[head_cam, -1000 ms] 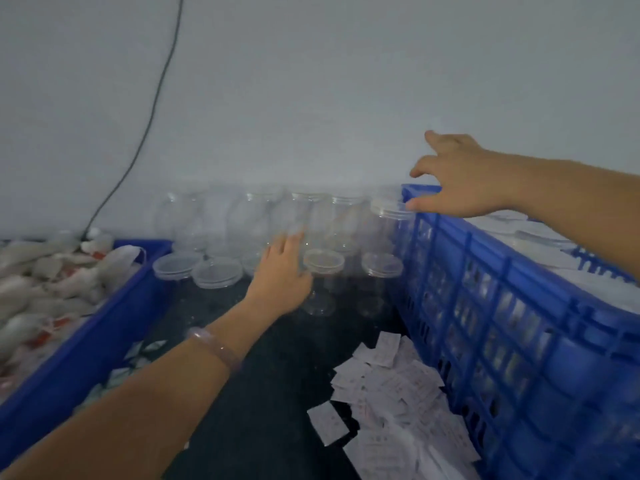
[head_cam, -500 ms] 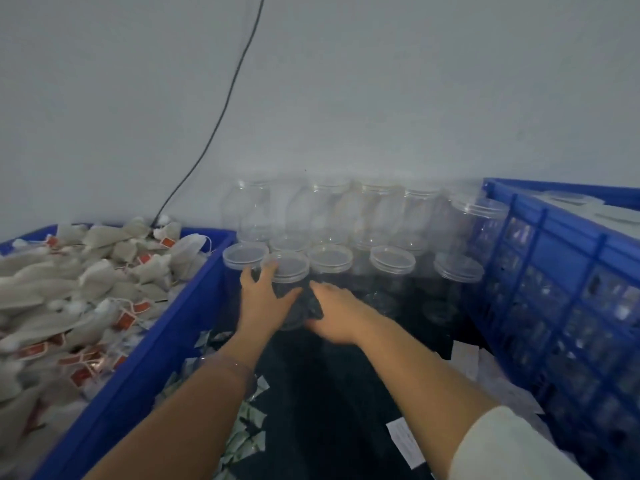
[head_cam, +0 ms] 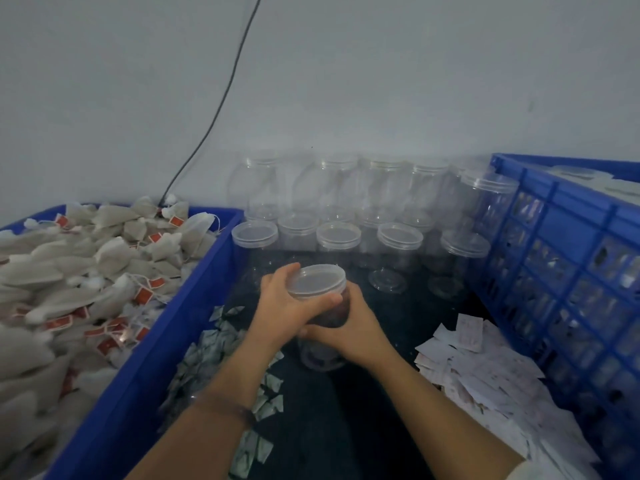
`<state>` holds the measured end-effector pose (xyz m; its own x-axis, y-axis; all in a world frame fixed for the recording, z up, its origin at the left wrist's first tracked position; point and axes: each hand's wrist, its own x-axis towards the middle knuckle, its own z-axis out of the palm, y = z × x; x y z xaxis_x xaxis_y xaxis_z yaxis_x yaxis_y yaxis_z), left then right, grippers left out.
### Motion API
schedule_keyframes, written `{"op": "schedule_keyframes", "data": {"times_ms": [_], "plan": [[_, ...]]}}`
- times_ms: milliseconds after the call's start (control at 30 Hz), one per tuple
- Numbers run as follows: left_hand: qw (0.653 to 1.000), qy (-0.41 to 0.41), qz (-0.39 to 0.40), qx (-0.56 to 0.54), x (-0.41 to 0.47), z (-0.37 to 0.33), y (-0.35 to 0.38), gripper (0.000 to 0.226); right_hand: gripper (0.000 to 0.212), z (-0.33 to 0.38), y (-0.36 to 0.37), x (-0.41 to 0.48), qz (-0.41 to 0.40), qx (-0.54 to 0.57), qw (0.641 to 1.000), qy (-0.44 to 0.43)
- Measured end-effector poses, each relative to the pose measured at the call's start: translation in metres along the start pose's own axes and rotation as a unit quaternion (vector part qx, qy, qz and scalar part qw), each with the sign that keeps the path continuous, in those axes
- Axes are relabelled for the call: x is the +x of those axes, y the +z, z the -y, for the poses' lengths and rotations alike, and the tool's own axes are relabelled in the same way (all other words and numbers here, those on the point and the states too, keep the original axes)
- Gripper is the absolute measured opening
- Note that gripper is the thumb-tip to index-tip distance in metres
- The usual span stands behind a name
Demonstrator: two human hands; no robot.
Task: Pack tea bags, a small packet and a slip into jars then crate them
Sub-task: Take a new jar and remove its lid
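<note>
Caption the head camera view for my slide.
Left hand grips the lid, right hand holds the clear jar, beside tea bags.

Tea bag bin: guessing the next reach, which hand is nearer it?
Left. The left hand grips the jar lid on the side toward the tea bag bin; the right hand holds the jar beyond it.

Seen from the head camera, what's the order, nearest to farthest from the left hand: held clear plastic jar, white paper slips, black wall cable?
1. Clear plastic jar, in the left hand's grip, centre.
2. White paper slips, lower right.
3. Black wall cable, far back, upper left.
</note>
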<state>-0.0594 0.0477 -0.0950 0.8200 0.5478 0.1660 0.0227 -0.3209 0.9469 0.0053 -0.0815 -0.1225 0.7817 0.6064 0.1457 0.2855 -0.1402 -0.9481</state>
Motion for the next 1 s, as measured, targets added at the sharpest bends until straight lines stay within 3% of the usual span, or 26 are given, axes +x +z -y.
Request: {"op": "schedule_keyframes", "data": {"times_ms": [167,367,600,667,800,867,1000], "plan": [[0.999,0.022,-0.013,-0.036,-0.033,-0.007,0.007,0.099,0.096,0.0,0.003,-0.026,-0.009,0.025,1.0,-0.015],[0.996,0.044,-0.068,-0.043,-0.08,-0.011,0.032,0.103,0.09,-0.008,0.006,-0.075,-0.073,0.021,0.997,-0.011],[0.989,0.046,-0.135,-0.038,-0.135,-0.014,0.05,0.107,0.07,-0.01,0.031,-0.116,-0.163,0.02,0.985,-0.046],[0.989,0.059,-0.132,-0.035,-0.149,-0.018,0.052,0.106,0.075,-0.007,0.034,-0.122,-0.177,0.042,0.982,-0.052],[0.983,0.094,-0.148,-0.047,-0.18,-0.006,0.038,0.064,0.087,-0.013,0.033,-0.123,-0.167,0.073,0.983,-0.026],[0.982,0.08,-0.159,-0.064,-0.178,-0.001,0.027,0.059,0.09,-0.013,0.033,-0.123,-0.168,0.045,0.984,-0.039],[0.994,0.059,-0.092,0.0,-0.145,-0.016,0.027,0.109,0.085,-0.01,0.034,-0.125,-0.176,0.035,0.982,-0.06]]}}
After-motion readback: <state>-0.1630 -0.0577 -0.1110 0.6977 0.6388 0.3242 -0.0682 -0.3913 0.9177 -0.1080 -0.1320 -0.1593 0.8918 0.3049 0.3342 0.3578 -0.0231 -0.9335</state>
